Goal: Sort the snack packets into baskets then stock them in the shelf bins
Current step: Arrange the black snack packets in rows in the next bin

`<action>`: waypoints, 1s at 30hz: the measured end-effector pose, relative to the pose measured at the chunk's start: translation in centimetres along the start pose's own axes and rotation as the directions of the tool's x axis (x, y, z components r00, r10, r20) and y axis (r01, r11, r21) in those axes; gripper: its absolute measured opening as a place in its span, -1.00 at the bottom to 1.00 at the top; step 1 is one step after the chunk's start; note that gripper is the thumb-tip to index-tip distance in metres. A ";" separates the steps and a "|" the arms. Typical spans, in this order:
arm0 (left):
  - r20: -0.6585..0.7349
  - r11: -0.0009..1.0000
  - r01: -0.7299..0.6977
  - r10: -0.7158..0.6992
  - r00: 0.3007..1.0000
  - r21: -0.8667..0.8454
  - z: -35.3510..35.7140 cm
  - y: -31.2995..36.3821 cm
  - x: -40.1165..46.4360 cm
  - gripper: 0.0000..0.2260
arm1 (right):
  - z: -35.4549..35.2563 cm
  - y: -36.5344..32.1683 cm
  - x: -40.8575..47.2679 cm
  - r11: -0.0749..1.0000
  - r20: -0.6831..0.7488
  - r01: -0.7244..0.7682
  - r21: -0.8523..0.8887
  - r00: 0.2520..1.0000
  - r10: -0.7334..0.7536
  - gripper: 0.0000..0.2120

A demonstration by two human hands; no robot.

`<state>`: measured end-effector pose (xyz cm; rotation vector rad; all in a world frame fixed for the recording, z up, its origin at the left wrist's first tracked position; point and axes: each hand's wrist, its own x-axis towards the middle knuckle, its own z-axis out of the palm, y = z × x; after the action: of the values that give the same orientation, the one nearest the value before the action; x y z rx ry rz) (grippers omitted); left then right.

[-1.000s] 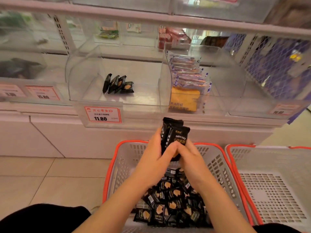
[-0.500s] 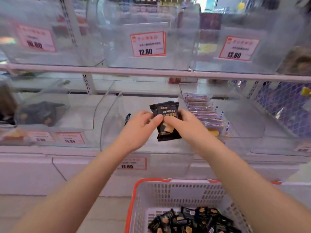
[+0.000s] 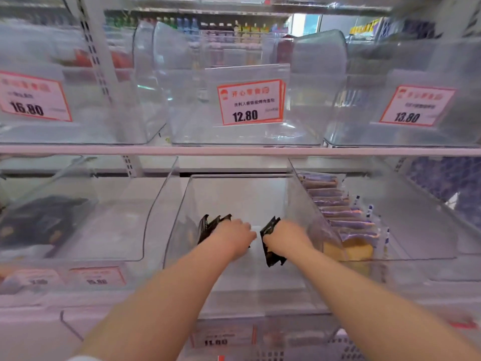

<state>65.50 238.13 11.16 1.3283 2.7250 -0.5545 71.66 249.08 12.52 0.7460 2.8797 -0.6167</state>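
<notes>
1. I see the lower shelf (image 3: 234, 165) carrying three clear bins side by side.
2. The middle bin (image 3: 260, 295) holds black packets (image 3: 208, 225) standing upright.
3. The right bin (image 3: 416, 230) holds a row of purple-topped packets (image 3: 338, 207).
4. The left bin (image 3: 117, 230) holds dark, blurred packets (image 3: 39, 222).

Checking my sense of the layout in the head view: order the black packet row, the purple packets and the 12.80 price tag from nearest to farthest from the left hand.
From the left hand:
1. Black packet row, touching it, same bin.
2. Purple packets, next bin to the right.
3. 12.80 price tag, shelf above.
</notes>
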 end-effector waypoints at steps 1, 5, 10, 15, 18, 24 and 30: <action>0.012 0.999 -0.040 0.040 0.999 0.020 0.3 0.1 0.3 -0.67 | 0.4 0.0 0.5 1.000 -0.009 0.004 -0.021 1.000 -0.004 -0.74; 0.038 0.981 0.028 -0.035 0.999 0.193 0.8 0.2 0.6 -0.71 | 1.5 -0.3 2.1 1.000 -0.015 -0.029 -0.002 0.999 0.029 -0.70; 0.021 0.956 0.282 -0.285 0.958 0.076 -0.2 -1.3 -0.7 -0.68 | 2.3 -2.0 3.1 0.995 -0.008 -0.002 0.099 1.000 0.003 -0.60; 0.150 0.858 0.465 -0.442 0.885 -0.217 0.2 -3.2 -2.1 -0.62 | 3.7 -4.9 3.3 0.965 0.122 0.185 0.187 0.970 -0.210 -0.37; 0.156 0.821 0.506 -0.481 0.863 -0.264 0.7 -3.5 -2.2 -0.63 | 4.3 -5.8 3.0 0.943 0.228 0.307 0.129 0.916 -0.329 -0.33; 0.130 0.839 0.474 -0.456 0.880 -0.266 1.3 -4.1 -2.0 -0.64 | 4.9 -4.7 2.4 0.915 0.085 0.403 0.012 0.912 -0.402 -0.46; 0.013 0.838 0.443 -0.464 0.886 -0.319 1.4 -4.1 -1.7 -0.70 | 4.4 -4.1 2.5 0.936 -0.060 0.351 -0.026 0.934 -0.352 -0.61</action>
<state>63.29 234.09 11.44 0.6324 3.0235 -0.0789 67.49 245.10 9.44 0.2478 3.0991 -0.6146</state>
